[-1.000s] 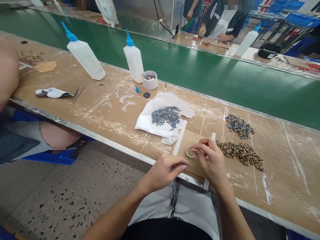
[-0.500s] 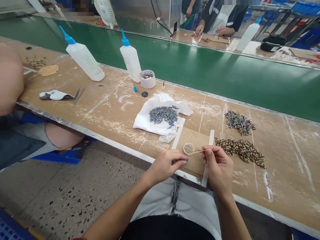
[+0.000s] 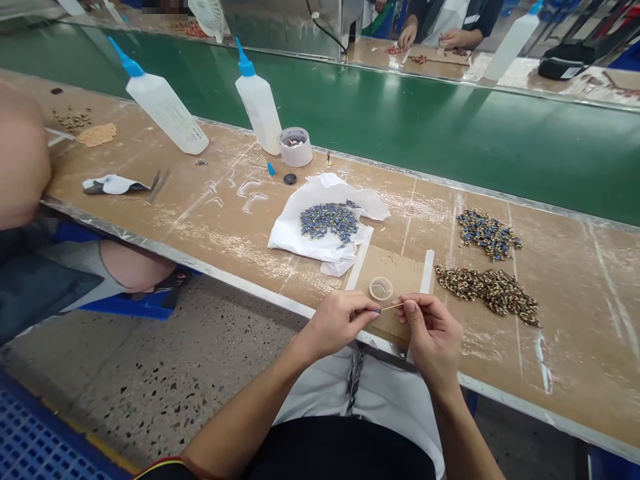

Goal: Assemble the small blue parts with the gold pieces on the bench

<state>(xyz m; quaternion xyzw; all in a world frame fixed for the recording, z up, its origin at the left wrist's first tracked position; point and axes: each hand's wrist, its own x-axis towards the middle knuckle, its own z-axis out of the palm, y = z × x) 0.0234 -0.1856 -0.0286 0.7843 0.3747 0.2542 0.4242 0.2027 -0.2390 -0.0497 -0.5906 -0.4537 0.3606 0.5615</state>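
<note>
Between thumb and fingers my left hand (image 3: 340, 323) pinches a small blue piece (image 3: 378, 311), mostly hidden by the fingertips. My right hand (image 3: 434, 333) is closed on a thin wooden stick (image 3: 391, 307), whose tip meets the blue piece. Just beyond the hands, a small clear round cup (image 3: 381, 289) sits on a cardboard pad (image 3: 395, 267) edged with white tape. Many small blue pieces (image 3: 327, 223) lie on crumpled white paper (image 3: 285, 233) behind it. To the right are a heap of blue-and-gold pieces (image 3: 487, 233) and a heap of dark-and-gold ring-like pieces (image 3: 490, 291).
Two white squeeze bottles (image 3: 167, 113) with blue nozzles and a tape roll (image 3: 295, 148) stand along the table's far edge. Tweezers (image 3: 159, 185) lie at left, near another person's arm (image 3: 23, 157). Across the green belt (image 3: 400, 120), a co-worker's hands (image 3: 453, 39) handle red pieces.
My right hand has brought the stick's tip from beside the cup to the blue piece in my left hand. The camera view has shifted slightly.
</note>
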